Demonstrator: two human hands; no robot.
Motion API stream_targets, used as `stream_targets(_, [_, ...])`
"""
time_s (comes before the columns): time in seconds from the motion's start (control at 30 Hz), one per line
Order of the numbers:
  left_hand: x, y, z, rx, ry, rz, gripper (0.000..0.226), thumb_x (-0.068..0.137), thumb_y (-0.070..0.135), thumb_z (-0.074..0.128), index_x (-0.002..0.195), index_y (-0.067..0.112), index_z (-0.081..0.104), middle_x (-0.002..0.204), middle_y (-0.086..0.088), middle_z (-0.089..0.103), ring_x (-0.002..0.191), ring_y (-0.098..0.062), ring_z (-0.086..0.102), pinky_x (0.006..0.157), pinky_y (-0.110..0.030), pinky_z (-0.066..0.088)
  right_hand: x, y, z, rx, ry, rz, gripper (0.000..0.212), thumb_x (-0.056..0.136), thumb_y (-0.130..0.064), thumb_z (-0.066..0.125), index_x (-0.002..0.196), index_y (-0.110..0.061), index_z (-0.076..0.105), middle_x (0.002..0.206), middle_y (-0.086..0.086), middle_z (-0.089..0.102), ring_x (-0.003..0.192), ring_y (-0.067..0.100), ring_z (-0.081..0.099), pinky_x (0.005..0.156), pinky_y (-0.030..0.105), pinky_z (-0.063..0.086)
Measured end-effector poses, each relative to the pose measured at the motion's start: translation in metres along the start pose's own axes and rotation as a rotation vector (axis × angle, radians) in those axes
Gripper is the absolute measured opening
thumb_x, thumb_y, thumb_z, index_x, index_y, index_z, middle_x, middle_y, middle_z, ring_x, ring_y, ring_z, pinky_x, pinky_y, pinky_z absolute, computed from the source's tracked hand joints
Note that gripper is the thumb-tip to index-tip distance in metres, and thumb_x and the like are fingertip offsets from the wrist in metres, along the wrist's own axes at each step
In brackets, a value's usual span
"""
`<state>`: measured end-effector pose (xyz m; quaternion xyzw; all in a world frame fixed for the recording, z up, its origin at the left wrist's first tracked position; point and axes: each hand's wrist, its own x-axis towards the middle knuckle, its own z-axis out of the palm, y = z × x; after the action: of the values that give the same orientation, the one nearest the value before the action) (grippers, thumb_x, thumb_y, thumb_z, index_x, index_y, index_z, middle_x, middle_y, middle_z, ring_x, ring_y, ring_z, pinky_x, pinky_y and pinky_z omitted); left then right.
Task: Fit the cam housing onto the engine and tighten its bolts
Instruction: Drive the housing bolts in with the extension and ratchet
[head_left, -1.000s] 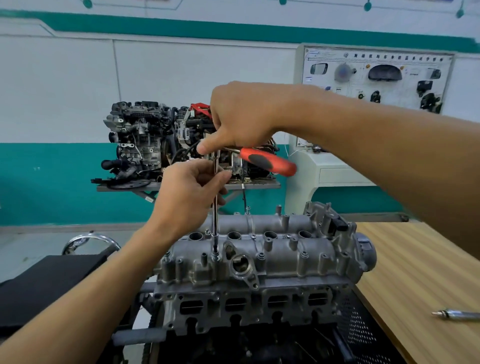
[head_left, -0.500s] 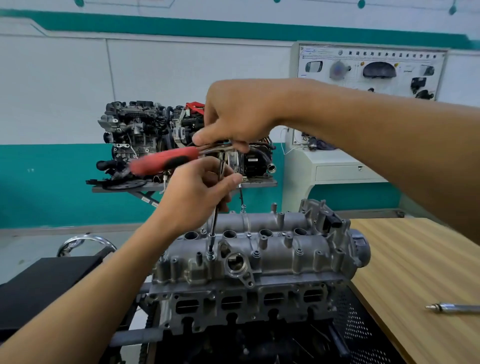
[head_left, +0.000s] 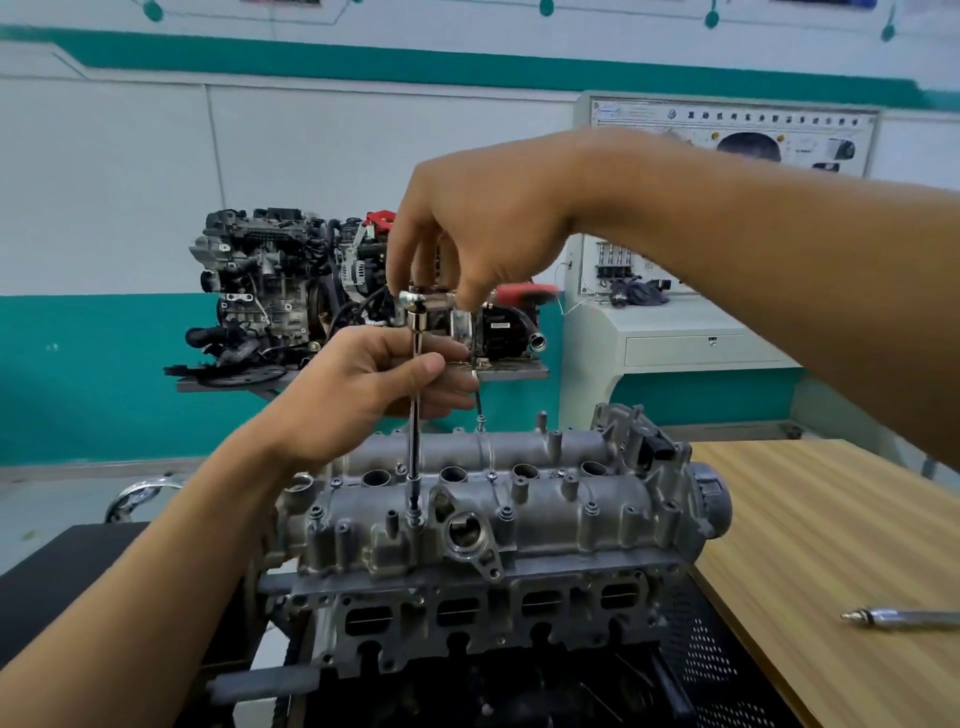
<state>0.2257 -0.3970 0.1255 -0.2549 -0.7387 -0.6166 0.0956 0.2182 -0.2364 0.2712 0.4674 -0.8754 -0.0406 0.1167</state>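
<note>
Grips the long bar (head_left: 414, 441) with the left hand (head_left: 363, 384), fingers curled round it, holding it straight up. Pinches the ratchet (head_left: 441, 299) just above with the right hand (head_left: 483, 228), red handle (head_left: 524, 293) poking out to the right. Looks like the tightening step, with the cam housing (head_left: 545, 519) already sitting on the engine (head_left: 467, 623) below both hands and the bar's tip down on a bolt (head_left: 414, 517) near the front edge. Next calls for swinging the handle round while holding the bar straight, so as not to slip off. Just behind the left hand, a thin bolt (head_left: 480, 410) sticking up high, maybe not wound in yet. Far right of the hands, a wooden table (head_left: 831, 519) with a silver tool (head_left: 904, 618); behind them, another engine (head_left: 270, 280) on a stand. Nothing seen blocking the swing.
</note>
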Motion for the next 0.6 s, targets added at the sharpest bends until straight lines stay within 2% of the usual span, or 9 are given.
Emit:
stream_targets(0.1, [0.0, -0.002, 0.001, -0.057, 0.009, -0.015, 0.03, 0.09, 0.02, 0.056, 0.112, 0.003, 0.066, 0.099, -0.018, 0.077, 0.095, -0.032, 0.075, 0.081, -0.032, 0.061, 0.001, 0.004, 0.013, -0.029, 0.101, -0.033, 0.044, 0.082, -0.017, 0.08, 0.123, -0.025, 0.068, 0.109, -0.009, 0.069, 0.099, 0.006, 0.066, 0.092, 0.031, 0.056])
stream_targets(0.2, [-0.002, -0.007, 0.008, 0.165, 0.213, 0.09, 0.013, 0.095, 0.017, 0.061, 0.103, 0.01, 0.069, 0.086, -0.009, 0.079, 0.08, -0.027, 0.077, 0.069, -0.027, 0.061, 0.006, 0.009, 0.021, -0.05, 0.132, -0.058, 0.04, 0.084, -0.032, 0.079, 0.122, -0.022, 0.07, 0.113, -0.006, 0.072, 0.099, 0.011, 0.065, 0.092, 0.033, 0.054])
stream_targets(0.23, [-0.003, -0.009, 0.01, 0.256, 0.323, 0.14, 0.01, 0.093, 0.018, 0.067, 0.098, 0.011, 0.07, 0.08, -0.006, 0.078, 0.072, -0.023, 0.077, 0.064, -0.026, 0.061, 0.008, 0.011, 0.023, -0.032, 0.132, -0.06, 0.04, 0.085, -0.035, 0.077, 0.121, -0.022, 0.07, 0.111, -0.006, 0.072, 0.097, 0.011, 0.065, 0.089, 0.031, 0.054])
stream_targets(0.3, [-0.006, -0.012, 0.014, 0.353, 0.509, 0.207, 0.015, 0.086, 0.023, 0.078, 0.089, 0.01, 0.07, 0.072, -0.001, 0.076, 0.061, -0.018, 0.075, 0.057, -0.026, 0.06, 0.013, 0.016, 0.027, 0.019, 0.142, -0.044, 0.042, 0.087, -0.04, 0.073, 0.125, -0.022, 0.068, 0.107, -0.008, 0.072, 0.091, 0.006, 0.064, 0.08, 0.016, 0.05])
stream_targets(0.37, [-0.007, -0.015, 0.017, 0.364, 0.577, 0.23, 0.016, 0.084, 0.021, 0.08, 0.085, 0.009, 0.07, 0.071, -0.001, 0.076, 0.059, -0.017, 0.074, 0.058, -0.032, 0.061, 0.017, 0.018, 0.033, 0.115, 0.143, -0.024, 0.043, 0.089, -0.041, 0.071, 0.126, -0.02, 0.066, 0.09, -0.01, 0.073, 0.076, 0.001, 0.065, 0.065, 0.009, 0.044])
stream_targets(0.47, [-0.005, -0.014, 0.011, 0.334, 0.472, 0.184, 0.01, 0.092, 0.017, 0.069, 0.09, 0.007, 0.072, 0.078, -0.003, 0.078, 0.067, -0.019, 0.076, 0.067, -0.038, 0.063, 0.016, 0.022, 0.038, 0.273, 0.134, -0.027, 0.034, 0.092, -0.039, 0.069, 0.115, -0.015, 0.069, 0.062, -0.014, 0.067, 0.059, 0.007, 0.068, 0.056, 0.015, 0.048])
stream_targets(0.53, [-0.004, -0.009, -0.001, 0.219, 0.275, 0.122, 0.014, 0.094, 0.018, 0.063, 0.099, 0.008, 0.071, 0.089, -0.003, 0.079, 0.081, -0.021, 0.077, 0.073, -0.037, 0.064, 0.013, 0.025, 0.039, 0.324, 0.126, -0.03, 0.031, 0.093, -0.039, 0.067, 0.111, -0.015, 0.069, 0.056, -0.018, 0.065, 0.054, 0.009, 0.066, 0.053, 0.018, 0.049])
stream_targets(0.6, [-0.004, -0.007, -0.009, 0.121, 0.112, 0.055, 0.028, 0.09, 0.026, 0.059, 0.113, 0.013, 0.068, 0.103, -0.001, 0.079, 0.097, -0.019, 0.076, 0.079, -0.038, 0.063, 0.013, 0.027, 0.041, 0.335, 0.141, -0.022, 0.029, 0.094, -0.038, 0.066, 0.112, -0.015, 0.069, 0.052, -0.015, 0.061, 0.045, 0.005, 0.058, 0.048, 0.018, 0.045])
